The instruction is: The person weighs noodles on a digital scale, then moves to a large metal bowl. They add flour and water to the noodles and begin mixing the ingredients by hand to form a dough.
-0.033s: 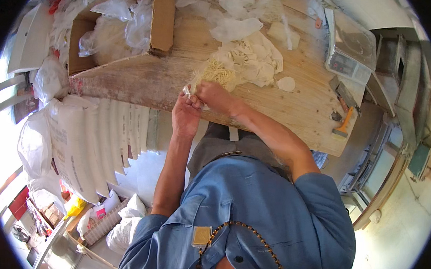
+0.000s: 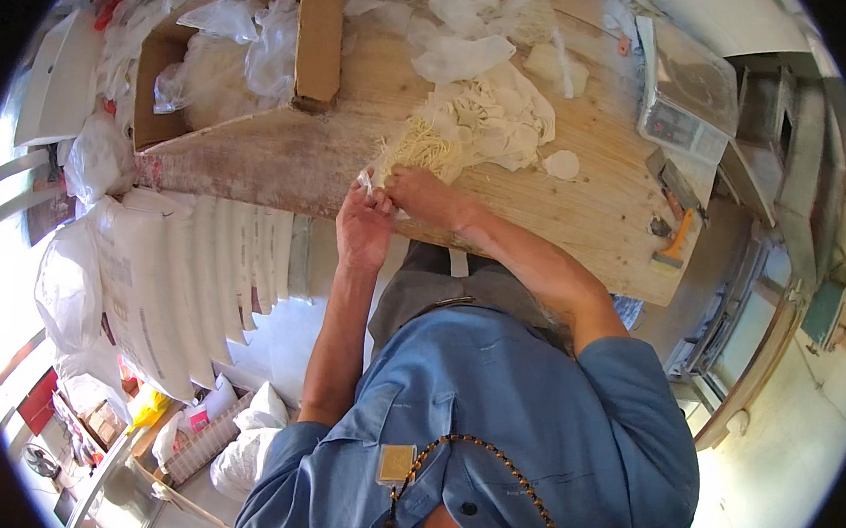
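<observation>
My left hand point(image 2: 363, 223) is closed at the table's near edge, its fingertips pinching the gathered clear plastic of a bag point(image 2: 368, 178). Close against it, my right hand point(image 2: 430, 198) is curled shut on the same plastic. Pale yellow noodles point(image 2: 421, 148) lie just beyond my fingers, apparently in the bag, though my hands hide part of it. Behind the noodles spreads a heap of thin, pale dough sheets point(image 2: 502, 113). One round dough piece point(image 2: 561, 165) rests apart, to the right of the heap.
An open cardboard box point(image 2: 319, 41) with plastic bags stands at the left of the wooden table point(image 2: 583, 226). To the right are a scale point(image 2: 690, 91) and an orange-handled scraper point(image 2: 677, 241). Stacked white sacks point(image 2: 162, 275) sit below left. More plastic bags point(image 2: 467, 56) lie farther back.
My right hand has shifted very slightly toward me, and a little more of the noodles shows above it. My left hand keeps its place.
</observation>
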Demonstrator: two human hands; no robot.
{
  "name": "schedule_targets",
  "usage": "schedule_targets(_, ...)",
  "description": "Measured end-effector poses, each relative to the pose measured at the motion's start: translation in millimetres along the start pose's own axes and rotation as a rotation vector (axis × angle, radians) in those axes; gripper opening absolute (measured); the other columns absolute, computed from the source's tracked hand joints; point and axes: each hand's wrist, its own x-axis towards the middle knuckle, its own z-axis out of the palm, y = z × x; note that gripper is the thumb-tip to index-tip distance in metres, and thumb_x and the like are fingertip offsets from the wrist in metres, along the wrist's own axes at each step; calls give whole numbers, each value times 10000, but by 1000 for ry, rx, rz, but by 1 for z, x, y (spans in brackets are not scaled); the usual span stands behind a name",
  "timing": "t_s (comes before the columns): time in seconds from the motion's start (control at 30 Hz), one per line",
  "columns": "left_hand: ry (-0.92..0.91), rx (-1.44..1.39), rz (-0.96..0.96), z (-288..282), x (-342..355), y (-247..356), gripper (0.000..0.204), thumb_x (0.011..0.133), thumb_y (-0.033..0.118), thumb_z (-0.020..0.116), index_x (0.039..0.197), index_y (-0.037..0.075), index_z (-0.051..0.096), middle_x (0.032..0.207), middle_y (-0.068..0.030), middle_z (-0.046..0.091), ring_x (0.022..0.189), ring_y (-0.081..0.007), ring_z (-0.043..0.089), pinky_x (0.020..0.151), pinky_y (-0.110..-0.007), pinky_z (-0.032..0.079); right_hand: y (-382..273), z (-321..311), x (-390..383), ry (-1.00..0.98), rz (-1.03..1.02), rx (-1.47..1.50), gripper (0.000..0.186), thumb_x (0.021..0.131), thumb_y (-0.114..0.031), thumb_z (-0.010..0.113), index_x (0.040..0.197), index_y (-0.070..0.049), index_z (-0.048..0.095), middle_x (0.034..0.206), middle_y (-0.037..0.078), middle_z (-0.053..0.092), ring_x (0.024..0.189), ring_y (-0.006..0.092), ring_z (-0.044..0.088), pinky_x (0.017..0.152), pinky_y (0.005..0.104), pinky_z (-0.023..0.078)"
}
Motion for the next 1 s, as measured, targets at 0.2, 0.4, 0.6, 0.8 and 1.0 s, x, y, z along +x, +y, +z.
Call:
schedule_targets(0.2, 44, -4, -16, -6, 1, 16, 375, 1037, 211, 581, 1373, 44, 576, 892, -28, 566, 802, -151, 513, 776, -298, 461, -22, 14, -24, 453, -48, 23, 209, 810, -192, 699, 990, -91, 735, 1017, 115, 729, 1091, 298, 671, 802, 441, 579)
schedule_targets(0.4, 158, -15, 0, 1, 17, 26, 385, 1032, 212, 579, 1374, 34, 587, 841, 2, 530, 763, -141, 481, 765, -304, 449, -2, 1, -66, -77, 422, -126, 135, 860, -188, 656, 897, -107, 758, 861, 116, 709, 977, 290, 658, 721, 436, 559)
schedule_targets(0.6, -70, 103, 35, 15, -13, 44, 398, 1018, 168, 579, 1361, -34, 584, 772, 25, 429, 673, -105, 395, 676, -288, 401, 25, -50, -108, 151, 288, -487, 114, 773, -146, 729, 864, -78, 719, 897, 47, 668, 1018, 253, 619, 717, 406, 546)
schedule_targets(0.8, 22, 386, 79, 19, -30, 51, 452, 995, 113, 563, 1393, -101, 546, 799, 8, 534, 703, -90, 467, 678, -254, 402, 18, -40, -129, 635, 306, 102, 211, 898, -141, 727, 1059, -6, 706, 1075, 141, 703, 1018, 321, 653, 837, 431, 552)
schedule_targets(1.0, 103, 480, 78, 15, -21, 54, 461, 985, 83, 557, 1404, -109, 537, 816, 2, 524, 730, -91, 458, 683, -248, 390, 30, 41, -140, 820, 581, 432, 333, 918, -191, 738, 1179, -2, 653, 1036, 190, 687, 997, 376, 657, 848, 450, 548)
